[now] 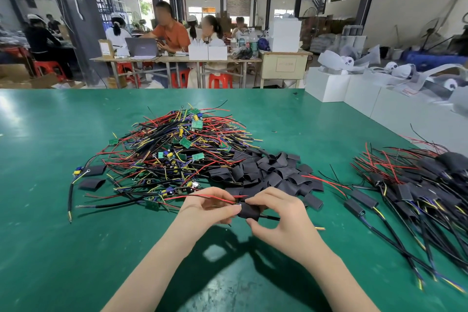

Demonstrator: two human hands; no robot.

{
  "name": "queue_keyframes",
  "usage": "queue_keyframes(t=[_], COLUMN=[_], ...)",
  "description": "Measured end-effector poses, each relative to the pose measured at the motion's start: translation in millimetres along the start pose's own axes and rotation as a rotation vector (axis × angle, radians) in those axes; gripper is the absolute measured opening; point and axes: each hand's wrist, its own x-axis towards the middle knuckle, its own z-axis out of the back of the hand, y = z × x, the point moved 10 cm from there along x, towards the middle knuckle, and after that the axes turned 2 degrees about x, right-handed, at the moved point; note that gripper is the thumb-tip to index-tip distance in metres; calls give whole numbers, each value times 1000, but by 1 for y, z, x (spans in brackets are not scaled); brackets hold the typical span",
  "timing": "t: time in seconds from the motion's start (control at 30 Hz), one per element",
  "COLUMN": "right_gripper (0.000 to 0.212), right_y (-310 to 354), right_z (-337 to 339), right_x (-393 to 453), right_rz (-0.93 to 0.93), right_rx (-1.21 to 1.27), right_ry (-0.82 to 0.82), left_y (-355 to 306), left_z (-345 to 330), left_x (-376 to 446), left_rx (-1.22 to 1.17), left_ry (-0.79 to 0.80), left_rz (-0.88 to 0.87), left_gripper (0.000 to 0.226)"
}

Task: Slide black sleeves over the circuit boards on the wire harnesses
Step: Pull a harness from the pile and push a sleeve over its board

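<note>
Black sleeve (pixel 249 211) pinched between both hands above the green table (pixel 50 210): left hand (pixel 206 206) gripping the red wires (pixel 202 197) at its left end, right hand (pixel 276 213) curled round the sleeve itself. Just beyond, loose sleeves (pixel 266 172) heaped beside the harness pile (pixel 174 152). Sleeved harnesses (pixel 417 190) well apart at right. White boxes (pixel 354 94) along the far right edge.

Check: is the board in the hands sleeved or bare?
Sleeved: the black sleeve between both hands hides any board; red wires exit its left end.
</note>
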Motion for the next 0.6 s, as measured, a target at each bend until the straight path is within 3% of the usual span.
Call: queue_keyframes(t=[0.1, 0.33, 0.6], right_gripper=[25, 26, 28], right_y=[1, 0, 5], right_z=[1, -6, -4], right_x=[-1, -3, -4], right_rz=[3, -12, 15], right_rx=[-3, -34, -52], right_ry=[-26, 20, -36], left_y=[1, -19, -8], left_z=[3, -1, 5], left_x=[0, -2, -2], left_rx=[-17, 178, 108], left_ry=[-15, 49, -31], left_rz=[16, -127, -36], left_gripper=[14, 16, 16])
